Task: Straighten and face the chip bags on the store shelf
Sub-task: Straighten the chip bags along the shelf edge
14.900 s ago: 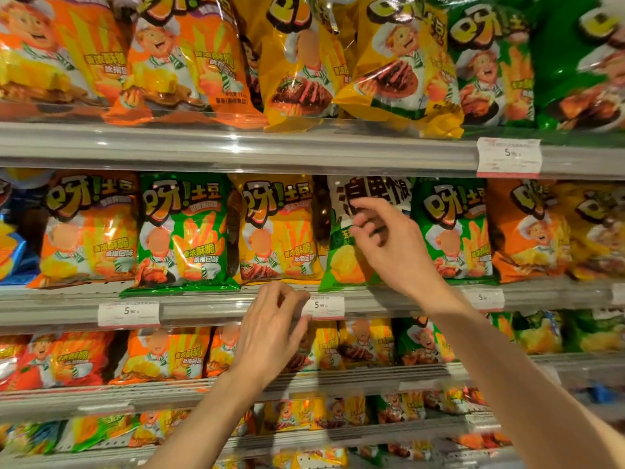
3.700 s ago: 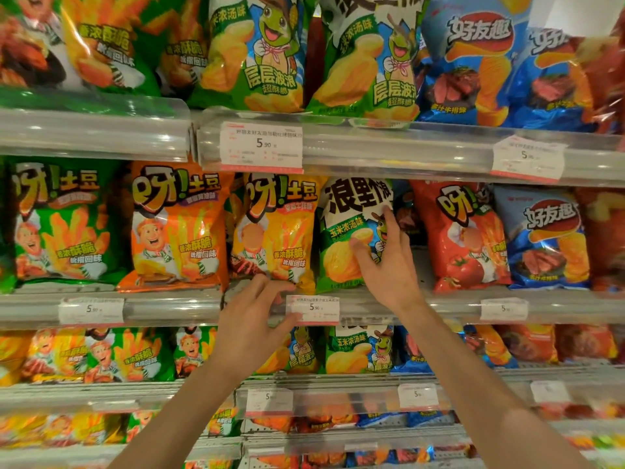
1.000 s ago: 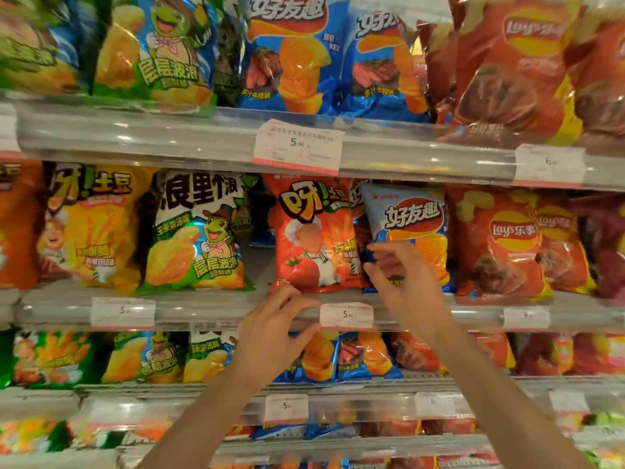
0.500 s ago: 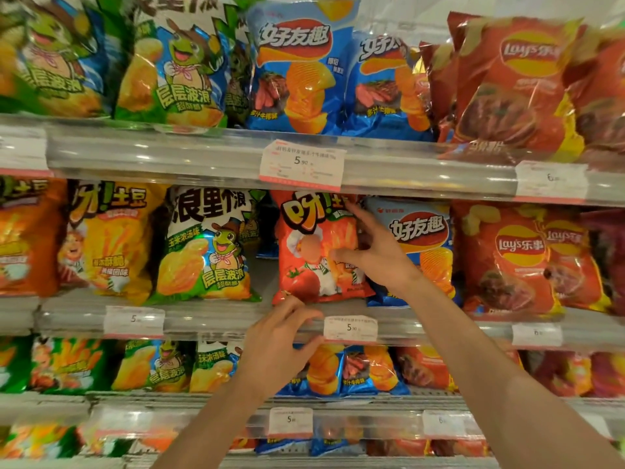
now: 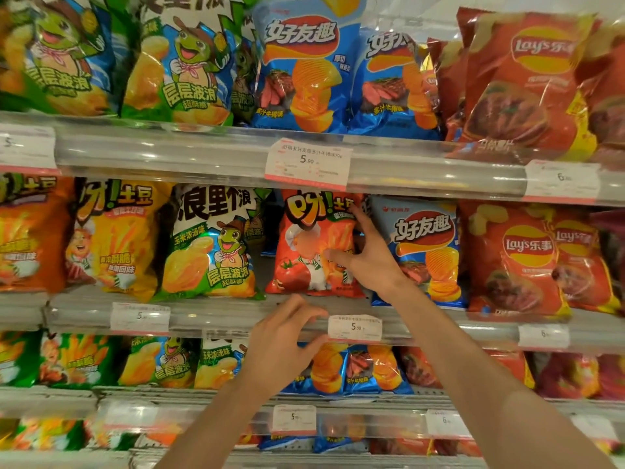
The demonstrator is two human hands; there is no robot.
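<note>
Standing on the middle shelf, the red tomato chip bag (image 5: 313, 245) is the one being worked right now, wedged between the green corn-wave bag (image 5: 211, 245) on its left and the blue ridged-chip bag (image 5: 424, 248) on its right. Its front faces out, logo readable, tomato art low on the panel, though it leans a touch and its right edge tucks against the blue neighbour. And the right hand (image 5: 368, 257) is on it: fingers spread, index reaching up along the bag's right top corner, thumb pressed across the lower front, a loose pinch on that right edge, not a full grab. This looks like the squaring-up step for this bag. The left hand (image 5: 284, 343) sits lower, fingers curled loosely, holding nothing, its fingertips at the clear shelf rail (image 5: 236, 316) just beside the white price tag (image 5: 354, 328). Next, by my read, a small nudge is needed to set the bag plumb and pull it flush with the rail, gently, since a puffy foil bag will skid or tip easily. Further right, the red Lay's bags (image 5: 517, 262) overlap one another and look like the next candidates.
</note>
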